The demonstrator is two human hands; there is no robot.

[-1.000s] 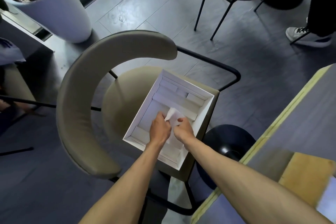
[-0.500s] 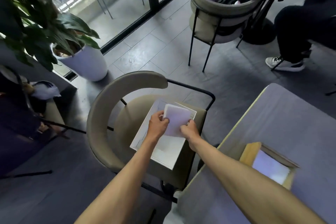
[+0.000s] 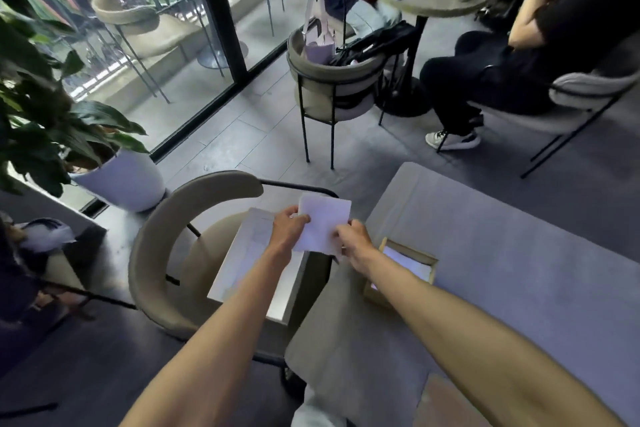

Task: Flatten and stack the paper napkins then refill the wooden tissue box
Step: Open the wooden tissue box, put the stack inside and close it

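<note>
napkin [image 3: 323, 224] pinched by left hand [image 3: 288, 226] + right hand [image 3: 354, 240] | box [image 3: 403, 270] just right, nearer right hand | probably swing right

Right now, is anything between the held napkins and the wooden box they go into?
Nothing visible. Both hands, left and right, hold the napkins in the air, above the chair. The box sits open-topped on the table just to the right; the right forearm crosses its near corner.
</note>
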